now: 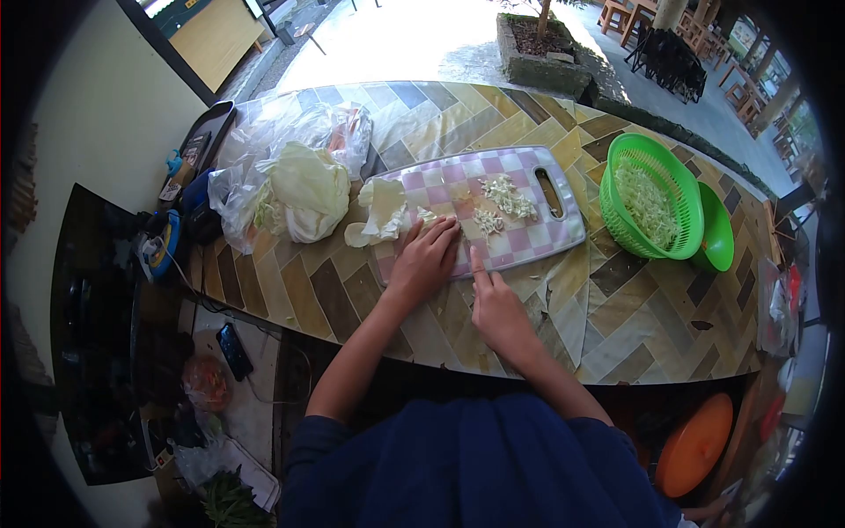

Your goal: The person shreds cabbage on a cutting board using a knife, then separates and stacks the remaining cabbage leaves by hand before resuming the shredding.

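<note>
The checked cutting board [528,238] lies straight before the person, with the cabbage head [308,189] to its left and the green colander [691,189] of shreds just off its right end. I'd judge that whole leaves come in from 1 side and cut ones leave by the other. The left hand [427,260] lies palm down on the board, fingers nearly straight and gripping nothing, just beside the loose leaves [383,211]. The right hand [497,308] rests at the near edge, loosely curled, forefinger stretched toward 2 heaps of chopped cabbage [506,195]; I cannot tell whether it holds anything.
</note>
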Motion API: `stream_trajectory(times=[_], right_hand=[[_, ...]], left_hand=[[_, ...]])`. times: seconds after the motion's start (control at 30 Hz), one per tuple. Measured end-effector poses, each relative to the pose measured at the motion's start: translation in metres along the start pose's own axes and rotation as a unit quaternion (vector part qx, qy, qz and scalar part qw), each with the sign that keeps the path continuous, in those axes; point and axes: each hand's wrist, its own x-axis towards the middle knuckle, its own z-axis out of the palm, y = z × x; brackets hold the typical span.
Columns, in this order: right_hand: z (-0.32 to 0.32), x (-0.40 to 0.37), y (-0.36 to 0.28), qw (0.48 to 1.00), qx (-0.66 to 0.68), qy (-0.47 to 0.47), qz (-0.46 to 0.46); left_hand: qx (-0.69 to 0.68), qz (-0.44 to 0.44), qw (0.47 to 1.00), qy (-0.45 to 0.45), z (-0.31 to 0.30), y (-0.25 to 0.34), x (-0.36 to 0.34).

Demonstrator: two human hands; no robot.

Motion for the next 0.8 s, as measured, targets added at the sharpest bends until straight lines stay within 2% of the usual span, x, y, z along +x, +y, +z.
stream_trajectory(times=[0.27,0.47,0.57,0.67,0.8], right_hand=[[0.005,0.021,0.009,0.999,-0.032,0.009,-0.013],[-0.016,-0.004,0.022,0.998,-0.066,-0.004,-0.01],[-0.018,-0.001,0.035,0.997,-0.018,0.044,-0.062],[-0.019,-0.004,0.034,0.995,-0.018,0.042,-0.087],[-0.028,-0.01,0.024,0.997,-0.035,0.004,-0.073]], left_hand=[[-0.004,0.006,1.0,-0.005,-0.003,0.002,-0.001],[-0.022,-0.017,1.0,0.001,-0.002,0.003,-0.001],[-0.024,-0.013,1.0,-0.014,-0.003,0.002,-0.001],[-0.023,-0.013,1.0,-0.014,-0.002,0.001,-0.001],[-0.014,-0.006,1.0,-0.005,-0.001,-0.001,-0.002]])
